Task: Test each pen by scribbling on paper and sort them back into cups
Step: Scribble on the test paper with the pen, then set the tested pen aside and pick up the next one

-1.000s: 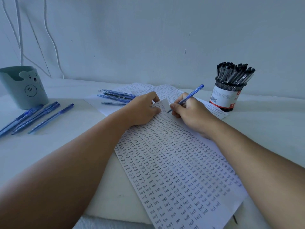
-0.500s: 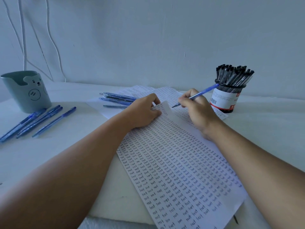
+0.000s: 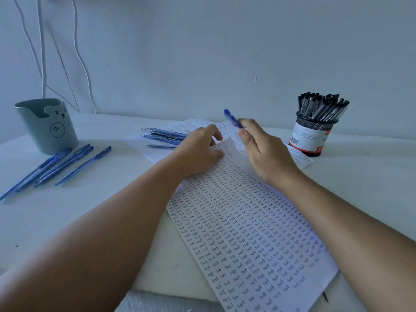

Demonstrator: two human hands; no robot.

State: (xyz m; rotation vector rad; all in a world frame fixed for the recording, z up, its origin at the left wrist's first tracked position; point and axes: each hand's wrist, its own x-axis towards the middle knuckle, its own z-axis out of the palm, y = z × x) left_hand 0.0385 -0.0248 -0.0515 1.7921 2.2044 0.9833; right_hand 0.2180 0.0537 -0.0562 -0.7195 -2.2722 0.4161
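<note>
On the desk, head view: the right hand [image 3: 265,152] pinches a blue pen [image 3: 233,119] between thumb and fingers, and the pen is now raised off the paper [image 3: 247,233] with its free end pointing up and left; half a second earlier its tip was angled down near the sheet's top corner. Judgement: the scribble for this pen is finished and it is being carried off for sorting. The left hand [image 3: 198,152] rests on the sheet's upper edge with fingers loosely curled, holding the paper flat as before. The sheet is almost filled with rows of small test words. A loose group of blue pens [image 3: 164,137] lies just beyond the left hand, touching the underlying sheets; another group [image 3: 58,165] lies beside the teal bear cup [image 3: 47,127] at far left. The mesh cup [image 3: 313,131] at right stands packed with black-capped pens. Which blue group is tested cannot be told, so the destination for the held pen is uncertain
</note>
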